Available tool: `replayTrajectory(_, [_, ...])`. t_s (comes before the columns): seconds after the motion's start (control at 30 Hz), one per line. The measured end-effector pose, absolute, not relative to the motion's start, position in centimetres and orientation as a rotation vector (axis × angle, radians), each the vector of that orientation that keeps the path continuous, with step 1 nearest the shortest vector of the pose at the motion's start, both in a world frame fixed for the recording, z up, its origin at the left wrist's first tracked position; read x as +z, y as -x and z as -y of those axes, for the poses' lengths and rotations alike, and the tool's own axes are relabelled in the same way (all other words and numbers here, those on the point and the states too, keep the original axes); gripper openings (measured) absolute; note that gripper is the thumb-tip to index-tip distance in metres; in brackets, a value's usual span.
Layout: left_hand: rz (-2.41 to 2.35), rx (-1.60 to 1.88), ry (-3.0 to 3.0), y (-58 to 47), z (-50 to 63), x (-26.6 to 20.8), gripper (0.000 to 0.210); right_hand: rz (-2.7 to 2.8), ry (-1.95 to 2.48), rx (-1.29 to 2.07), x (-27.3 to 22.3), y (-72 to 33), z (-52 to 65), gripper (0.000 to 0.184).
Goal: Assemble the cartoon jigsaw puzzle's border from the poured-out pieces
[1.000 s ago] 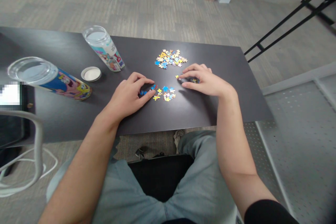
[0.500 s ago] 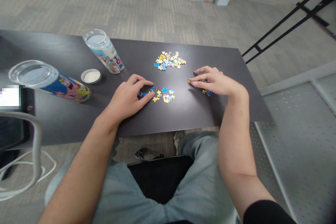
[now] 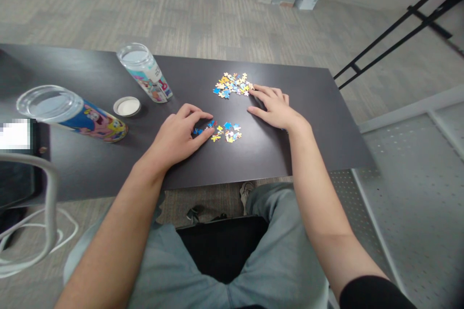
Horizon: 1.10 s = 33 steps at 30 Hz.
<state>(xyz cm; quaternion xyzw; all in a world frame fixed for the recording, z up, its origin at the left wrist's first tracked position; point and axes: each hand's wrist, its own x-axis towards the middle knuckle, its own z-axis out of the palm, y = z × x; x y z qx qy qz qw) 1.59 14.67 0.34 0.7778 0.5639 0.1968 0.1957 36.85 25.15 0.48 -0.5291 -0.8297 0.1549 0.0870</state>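
Observation:
My left hand [image 3: 181, 130] rests on the dark table, fingers apart, thumb and forefinger curved around a few blue jigsaw pieces [image 3: 197, 131]. Just right of its fingertips lies a small group of yellow, blue and pale jigsaw pieces [image 3: 233, 133]. My right hand [image 3: 273, 106] is open, its fingertips at the right edge of the larger jigsaw pile [image 3: 230, 86] farther back. Its thumb points left, apart from the pile. Another cluster of pieces is almost wholly hidden beneath the right hand and wrist.
A clear-topped printed canister [image 3: 147, 72] stands at the table's back left. Nearer is a larger canister with cartoon figures [image 3: 90, 118]. Between them lies a round white lid [image 3: 126, 106]. A white cable [image 3: 52, 207] loops at the lower left, and a black metal frame [image 3: 384, 38] rises at the right.
My right hand has moved left and away from me, from the right-hand cluster to the far pile. My left hand stays in place around the blue pieces.

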Motion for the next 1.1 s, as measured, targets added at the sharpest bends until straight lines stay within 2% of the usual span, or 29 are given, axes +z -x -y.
replayTrajectory(0.23, [-1.586,0.545,-2.189,-1.5,-14.7,0.4,0.047,2.417,1.556,0.457,0.6,-37.2,-25.2,0.087])
replayTrajectory(0.43, [-1.586,0.55,-2.172,-1.5,-14.7,0.2,0.047,2.239,1.517,0.503,0.7,-39.8,-25.9,0.053])
replayTrajectory(0.6, [-1.583,0.566,-2.165,-1.4,-14.7,0.0,0.044,2.127,1.633,0.433,0.3,-41.3,-26.1,0.055])
replayTrajectory(0.73, [-1.581,0.572,-2.171,-1.3,-14.7,0.0,0.044,2.159,1.674,0.402,0.3,-41.0,-25.9,0.049])
replayTrajectory(0.9, [-1.579,0.561,-2.207,-1.3,-14.8,0.0,0.049,2.25,1.682,0.398,0.7,-41.3,-25.7,0.052])
replayTrajectory(1.1, [-1.594,0.538,-2.193,-1.4,-14.7,0.2,0.048,2.309,1.716,0.487,2.1,-44.3,-25.0,0.04])
